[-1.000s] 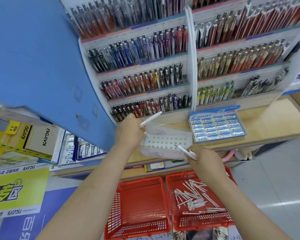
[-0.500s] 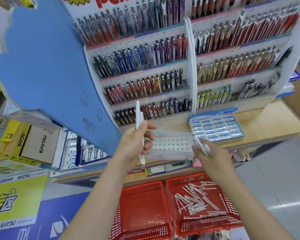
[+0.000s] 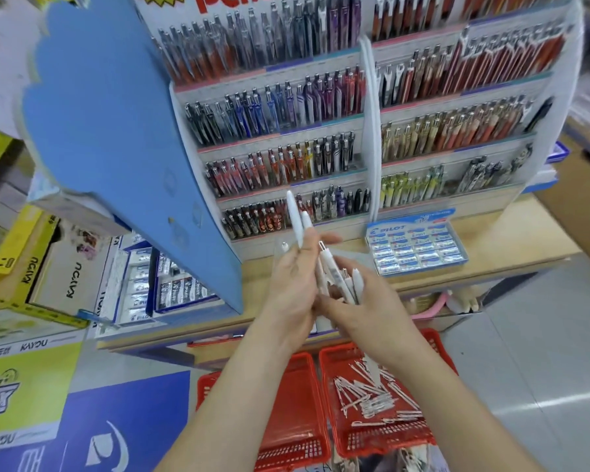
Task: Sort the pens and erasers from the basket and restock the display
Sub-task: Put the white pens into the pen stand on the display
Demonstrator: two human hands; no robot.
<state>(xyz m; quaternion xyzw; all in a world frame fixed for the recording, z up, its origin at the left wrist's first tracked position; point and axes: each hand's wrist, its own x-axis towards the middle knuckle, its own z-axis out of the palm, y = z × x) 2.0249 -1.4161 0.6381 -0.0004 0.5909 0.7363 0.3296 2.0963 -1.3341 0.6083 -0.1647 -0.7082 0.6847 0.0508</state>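
My left hand (image 3: 295, 284) and my right hand (image 3: 361, 301) meet in front of the pen display (image 3: 286, 158), both gripping a bunch of white pens (image 3: 334, 270). Two white pens (image 3: 295, 219) stick up out of the left hand. The clear perforated pen holder is mostly hidden behind my hands. Below, the right red basket (image 3: 436, 356) holds several loose white pens (image 3: 372, 396). The left red basket (image 3: 286, 420) looks empty. A Pilot eraser box (image 3: 416, 247) sits on the shelf to the right.
A big blue cardboard panel (image 3: 109, 131) juts out at the left of the display. Eraser boxes (image 3: 174, 287) and yellow Kayou boxes (image 3: 31, 267) stand on the left. The wooden shelf edge (image 3: 508, 264) runs right; grey floor (image 3: 542, 369) lies beyond.
My hands came together from either side of the holder and now overlap. The pens from both hands are bunched between them. The view tilted upward.
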